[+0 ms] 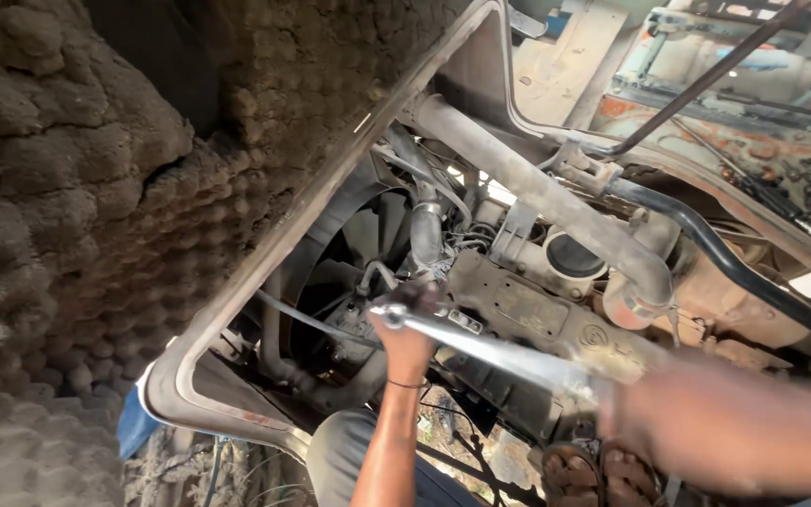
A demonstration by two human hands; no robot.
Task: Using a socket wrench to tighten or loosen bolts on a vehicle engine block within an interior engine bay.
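A long shiny metal wrench (499, 352) lies across a dirty engine (537, 310). My left hand (410, 343), with a thin dark band at its wrist, grips the wrench's head end and presses it down on a fitting near the front of the engine. My right hand (635, 408) is blurred at the lower right and is closed around the handle end. What the wrench head sits on is hidden under my left hand.
A raised cover lined with dusty bumpy foam (96, 188) fills the left side. A thick grey pipe (537, 192) and a black hose (706, 244) cross above the engine. A fan (349, 272) sits left of it. A thin prop rod (706, 75) slants at the upper right. Sandalled feet (603, 474) show below.
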